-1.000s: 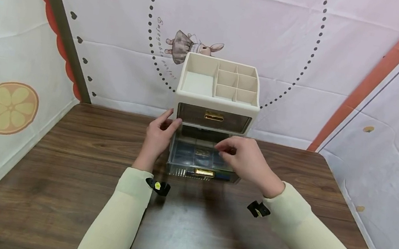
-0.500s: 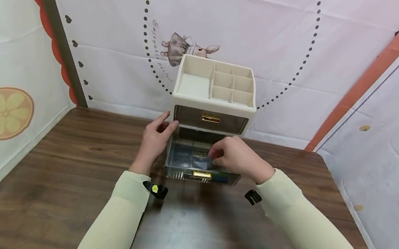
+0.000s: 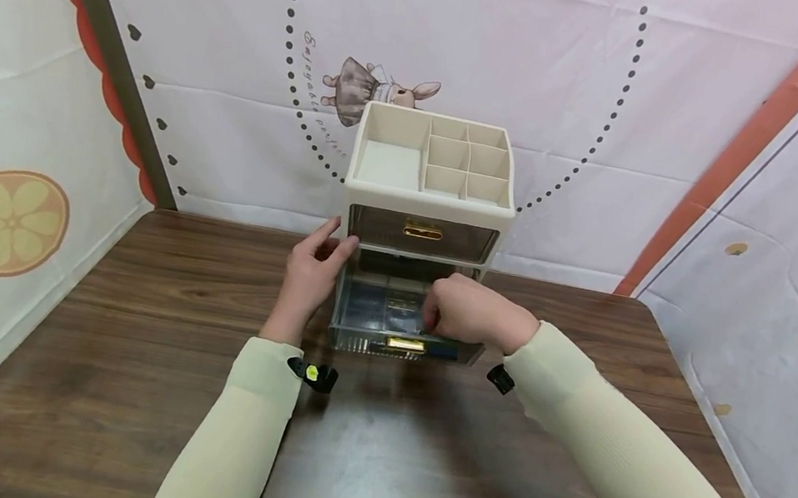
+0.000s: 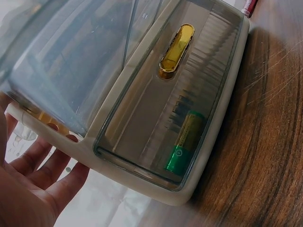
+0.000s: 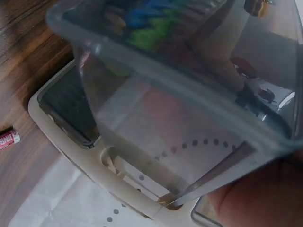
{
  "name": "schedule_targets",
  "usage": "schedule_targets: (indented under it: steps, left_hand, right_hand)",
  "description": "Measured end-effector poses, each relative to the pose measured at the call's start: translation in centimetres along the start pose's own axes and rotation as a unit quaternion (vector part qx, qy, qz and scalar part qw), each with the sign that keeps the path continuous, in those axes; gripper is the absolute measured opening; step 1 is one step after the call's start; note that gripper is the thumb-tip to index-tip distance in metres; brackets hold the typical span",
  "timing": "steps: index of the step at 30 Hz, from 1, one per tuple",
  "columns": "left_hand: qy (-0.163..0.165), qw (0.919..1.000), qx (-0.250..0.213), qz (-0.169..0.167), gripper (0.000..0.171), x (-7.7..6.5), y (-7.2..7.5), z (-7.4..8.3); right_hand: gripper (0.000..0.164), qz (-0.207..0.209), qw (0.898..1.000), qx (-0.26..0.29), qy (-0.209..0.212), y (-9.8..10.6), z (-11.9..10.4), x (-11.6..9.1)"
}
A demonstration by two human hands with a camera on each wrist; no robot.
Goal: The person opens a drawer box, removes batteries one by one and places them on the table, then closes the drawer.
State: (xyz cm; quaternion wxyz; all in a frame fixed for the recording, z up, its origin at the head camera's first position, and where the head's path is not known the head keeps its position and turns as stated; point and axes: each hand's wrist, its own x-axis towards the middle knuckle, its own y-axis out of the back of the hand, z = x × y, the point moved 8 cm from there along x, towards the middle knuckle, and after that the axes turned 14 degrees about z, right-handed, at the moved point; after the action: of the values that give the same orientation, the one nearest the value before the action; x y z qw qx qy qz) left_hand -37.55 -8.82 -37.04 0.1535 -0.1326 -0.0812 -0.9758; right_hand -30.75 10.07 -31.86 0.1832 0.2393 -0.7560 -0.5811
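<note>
Clear plastic drawer [image 3: 361, 316] extended toward the near side

It juts from a cream plastic organizer [image 3: 429, 204]. The left hand [image 3: 310, 275], spread, touches the organizer's left side; the right hand [image 3: 474, 314] bends into the drawer; whether it pinches anything, I cannot tell.

right hand [image 3: 477, 314] | lower, at open clear drawer [image 3: 364, 308] | fingers [image 3: 430, 310] now pointing down
</note>
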Motion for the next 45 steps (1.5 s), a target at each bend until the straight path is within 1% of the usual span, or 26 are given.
schedule_targets:
  steps: [5,7,13,18,20,22,24,31,38,41,45]
  left_hand:
    - [0.01,0.9999,-0.003,-0.003,0.064,0.0,0.0,-0.3]
    - [0.009,0.9999,-0.005,-0.004,0.064,0.0,0.0,-0.3]
    - [0.007,1.0,-0.005,-0.004,0.063,0.1,0.0,-0.3]
    - [0.009,0.9999,-0.008,-0.003,0.063,0.0,-0.1,-0.3]
    - [0.009,0.9999,-0.009,-0.002,0.063,0.0,-0.1,-0.4]
    - [0.008,0.9999,-0.009,-0.002,0.064,0.1,-0.1,-0.4]
    - [0.008,0.9999,-0.008,-0.002,0.064,0.1,-0.1,-0.4]
    - [0.005,1.0,-0.004,-0.005,0.064,0.2,0.0,-0.7]
    - [0.0,1.0,-0.001,-0.002,0.061,0.2,0.0,-0.6]
    - [-0.001,1.0,-0.002,-0.002,0.061,0.2,-0.1,-0.5]
    - [0.003,1.0,-0.002,-0.001,0.063,0.2,-0.1,-0.4]
  right_hand:
    - [0.043,-0.01,1.0,-0.015,0.004,-0.2,-0.3,0.1]
    - [0.045,-0.014,1.0,-0.021,0.002,-0.4,-0.2,0.2]
    - [0.044,-0.02,1.0,-0.022,-0.012,-1.0,0.3,0.6]
    - [0.043,-0.018,0.999,-0.025,-0.025,-1.1,0.5,0.7]
    - [0.034,-0.006,0.999,-0.025,-0.024,-0.9,0.6,0.7]
    - [0.021,0.005,1.0,-0.021,-0.023,-0.5,0.7,0.6]
    - [0.015,0.019,1.0,-0.013,-0.02,-0.1,0.6,0.5]
    - [0.015,0.05,0.999,0.007,-0.01,1.5,0.3,-0.1]
    - [0.016,0.101,0.995,0.024,0.012,3.2,-0.2,-1.0]
    - [0.019,0.125,0.992,0.027,0.009,4.0,0.0,-1.7]
    - [0.021,0.145,0.989,0.04,-0.002,4.8,0.3,-2.6]
